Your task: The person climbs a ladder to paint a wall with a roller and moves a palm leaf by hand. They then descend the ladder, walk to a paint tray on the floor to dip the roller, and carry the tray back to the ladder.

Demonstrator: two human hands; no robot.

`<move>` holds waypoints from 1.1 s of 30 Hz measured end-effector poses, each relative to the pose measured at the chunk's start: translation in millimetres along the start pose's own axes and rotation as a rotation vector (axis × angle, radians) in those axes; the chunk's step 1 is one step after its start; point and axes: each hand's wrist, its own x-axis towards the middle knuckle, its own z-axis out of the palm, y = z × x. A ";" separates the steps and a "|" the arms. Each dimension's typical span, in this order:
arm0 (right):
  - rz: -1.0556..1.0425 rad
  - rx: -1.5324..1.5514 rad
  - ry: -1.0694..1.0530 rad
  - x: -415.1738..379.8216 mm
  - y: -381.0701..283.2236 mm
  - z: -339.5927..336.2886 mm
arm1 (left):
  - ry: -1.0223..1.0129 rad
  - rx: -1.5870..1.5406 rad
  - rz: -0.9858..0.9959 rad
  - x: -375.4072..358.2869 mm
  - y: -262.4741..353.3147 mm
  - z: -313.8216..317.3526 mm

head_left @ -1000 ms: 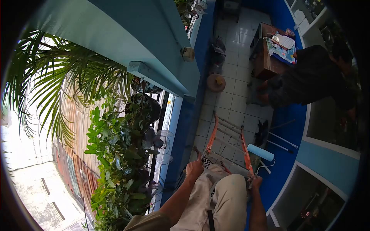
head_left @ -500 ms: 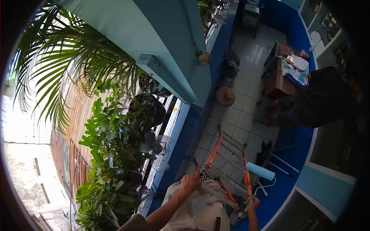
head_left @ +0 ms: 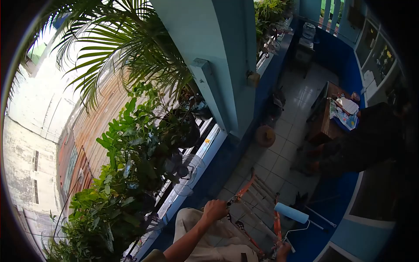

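Observation:
I look down from high up on an orange stepladder (head_left: pixel 249 187). My left hand (head_left: pixel 214 209) grips the top of the ladder's left rail. At the bottom edge of the view my right hand (head_left: pixel 283 252) holds the wire handle of a paint roller (head_left: pixel 291 212) with a light blue sleeve, beside the ladder's right rail. My light trousers (head_left: pixel 205 236) show between my arms.
A teal pillar (head_left: pixel 218 56) and blue wall rise just left of the ladder, with potted plants (head_left: pixel 139 144) and a standing fan (head_left: pixel 188 174) beyond. Below lie a tiled floor (head_left: pixel 279 148), a wooden table (head_left: pixel 328 118) with papers, and a person in dark clothes (head_left: pixel 366 139).
My view has tilted upward and left, so the ladder and both hands sit lower in the frame. My grips on the ladder rail and roller are unchanged.

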 end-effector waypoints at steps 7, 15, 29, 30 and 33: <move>0.050 0.054 -0.026 -0.6 -11.2 1.8 | -0.020 -0.018 0.012 2.6 -4.9 0.7; -0.309 -0.143 -0.003 -26.5 -54.5 12.5 | 0.024 -0.121 0.030 2.5 -9.6 8.0; -1.195 -0.409 -0.259 -125.5 -471.7 121.6 | 0.171 -0.253 0.048 0.4 -12.3 20.4; -1.242 -0.441 -0.263 -127.8 -493.6 130.5 | 0.185 -0.265 0.040 0.4 -11.7 21.6; -1.357 -0.522 -0.263 -132.3 -555.1 156.8 | 0.185 -0.294 0.038 3.7 -11.8 21.3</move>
